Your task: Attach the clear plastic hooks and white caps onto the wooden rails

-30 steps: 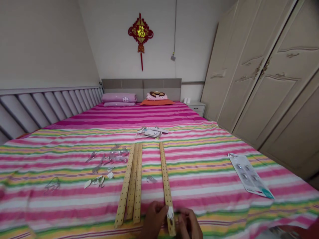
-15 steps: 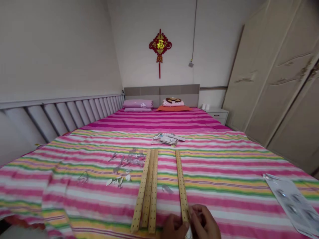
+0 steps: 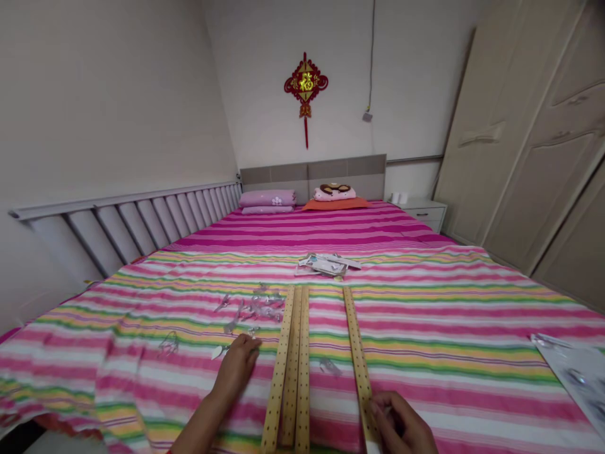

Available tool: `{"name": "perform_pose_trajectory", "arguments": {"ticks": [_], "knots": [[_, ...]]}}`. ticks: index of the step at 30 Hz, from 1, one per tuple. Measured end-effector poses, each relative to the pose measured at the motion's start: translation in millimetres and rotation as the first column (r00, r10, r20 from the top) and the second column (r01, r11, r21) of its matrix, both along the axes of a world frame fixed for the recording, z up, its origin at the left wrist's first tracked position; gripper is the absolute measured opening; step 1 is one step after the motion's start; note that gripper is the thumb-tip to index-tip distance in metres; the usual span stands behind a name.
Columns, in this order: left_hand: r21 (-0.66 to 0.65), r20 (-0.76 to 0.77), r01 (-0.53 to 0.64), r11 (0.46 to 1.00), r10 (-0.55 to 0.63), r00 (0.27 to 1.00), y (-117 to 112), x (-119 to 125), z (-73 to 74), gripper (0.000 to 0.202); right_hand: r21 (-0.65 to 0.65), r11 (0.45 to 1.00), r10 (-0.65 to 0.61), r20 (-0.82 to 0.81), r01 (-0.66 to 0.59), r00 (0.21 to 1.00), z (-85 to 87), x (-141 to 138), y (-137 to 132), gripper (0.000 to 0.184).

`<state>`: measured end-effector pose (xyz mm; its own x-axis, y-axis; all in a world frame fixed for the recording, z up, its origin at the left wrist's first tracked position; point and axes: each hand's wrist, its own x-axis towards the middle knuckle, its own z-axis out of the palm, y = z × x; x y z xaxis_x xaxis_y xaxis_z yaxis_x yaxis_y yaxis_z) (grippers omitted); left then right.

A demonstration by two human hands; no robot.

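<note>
My right hand (image 3: pixel 401 424) is closed at the near end of a single pale wooden strip (image 3: pixel 358 353) dotted with small holes, thumb and fingers at its right edge. To the left lie several similar perforated wooden strips (image 3: pixel 293 366) side by side. My left hand (image 3: pixel 239 360) reaches over a few small shiny pieces (image 3: pixel 218 351), partly covering them. Its fingers are bent together, and anything between them is hidden. Just beyond it, small clear plastic packets (image 3: pixel 262 308) lie scattered. One more clear packet (image 3: pixel 329 367) rests between the strips.
A pile of flat packages (image 3: pixel 324 265) lies farther up the striped bedspread (image 3: pixel 449 334). On the right is a blister-type pack (image 3: pixel 579 378) with shiny items. A crumpled clear wrapper (image 3: pixel 169 343) lies left. A grey slatted rail (image 3: pixel 127 230) borders the bed; pillows (image 3: pixel 268 200) sit at the headboard.
My left hand has left the near end of the single strip and moved left to the small shiny pieces. My right hand stays at the strip. The view has shifted slightly.
</note>
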<state>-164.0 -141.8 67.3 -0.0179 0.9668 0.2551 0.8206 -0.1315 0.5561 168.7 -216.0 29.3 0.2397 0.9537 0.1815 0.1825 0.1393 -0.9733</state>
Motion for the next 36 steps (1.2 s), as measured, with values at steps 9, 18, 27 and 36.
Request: {"name": "perform_pose_trajectory", "arguments": {"ticks": [9,18,27,36], "knots": [[-0.094,-0.15,0.04,0.995,-0.054,0.987,13.7,-0.3,18.0,0.023,-0.055,0.992,0.119,0.044,-0.117,0.992,15.3,12.1,-5.1,0.037],[-0.245,0.811,-0.096,0.965,0.258,0.524,-15.4,30.9,58.2,0.038,0.043,0.996,0.082,0.025,-0.083,0.996,33.6,-1.1,-7.9,0.033],[-0.267,0.959,0.17,0.949,0.244,0.142,-60.2,146.4,61.3,0.032,0.354,0.916,0.078,0.304,-0.188,0.95,67.6,-25.6,-11.1,0.014],[-0.214,0.963,0.281,0.936,0.154,0.223,-69.9,199.3,53.2,0.029,0.275,0.961,-0.107,0.333,0.013,0.937,64.3,-14.7,-12.0,0.021]]}}
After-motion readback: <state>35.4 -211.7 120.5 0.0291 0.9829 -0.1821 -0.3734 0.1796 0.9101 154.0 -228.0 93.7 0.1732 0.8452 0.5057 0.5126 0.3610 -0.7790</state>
